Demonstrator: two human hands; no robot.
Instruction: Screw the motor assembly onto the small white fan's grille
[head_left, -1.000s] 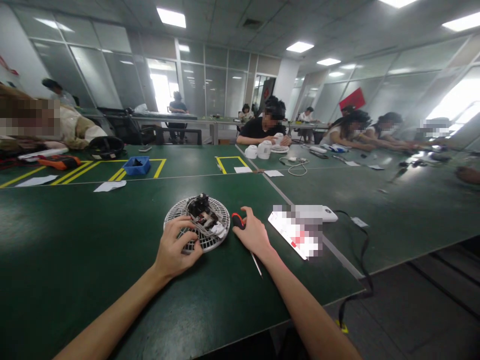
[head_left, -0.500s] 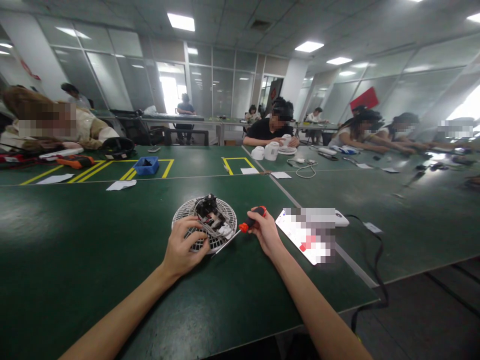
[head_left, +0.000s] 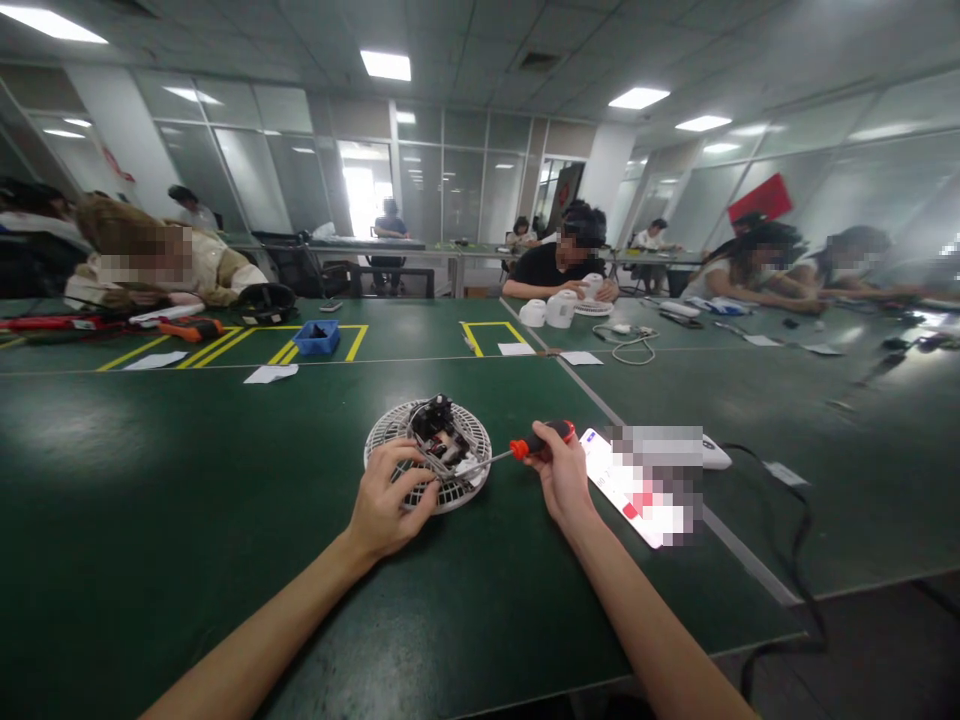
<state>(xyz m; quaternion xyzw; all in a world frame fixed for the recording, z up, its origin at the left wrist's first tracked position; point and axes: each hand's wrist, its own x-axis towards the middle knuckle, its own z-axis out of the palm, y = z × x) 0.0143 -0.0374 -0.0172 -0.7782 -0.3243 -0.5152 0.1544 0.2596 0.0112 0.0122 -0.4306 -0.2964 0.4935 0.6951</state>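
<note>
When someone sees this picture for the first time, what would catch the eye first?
Probably the bright phone on the table, right of the right hand. Next, the screwdriver in that hand, pointing toward the white grille at the left hand. Farther off, left, a blue box stands out.

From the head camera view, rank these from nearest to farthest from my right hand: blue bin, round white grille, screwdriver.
1. Screwdriver: held in your right hand.
2. Round white grille: just left of that hand.
3. Blue bin: much farther forward, also left.
</note>
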